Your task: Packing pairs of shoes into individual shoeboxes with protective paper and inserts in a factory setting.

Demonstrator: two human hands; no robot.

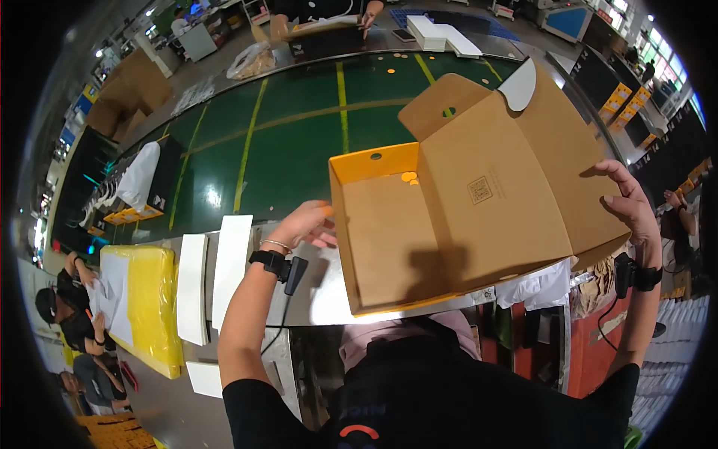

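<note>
An open cardboard box (389, 239), brown inside with orange walls, sits in front of me with its wide lid (508, 179) folded out to the right. Several small orange discs (409, 177) lie inside near its far wall. At the box's left wall is my left hand (308, 224), its fingers loosely extended and apart; an orange patch shows at one fingertip. Whether these fingertips press on the wall is unclear. My right hand (632, 206) grips the lid's right edge, thumb on the inner face, with some fingers hidden behind.
Beyond lies a green surface (292, 142) with yellow lines. White boards (193, 288) and a yellow plastic-wrapped stack (146, 307) rest at left. Crumpled white paper (535, 284) is below the lid. Across the table, a person's hands hold a dark box (325, 41). Others work at far left.
</note>
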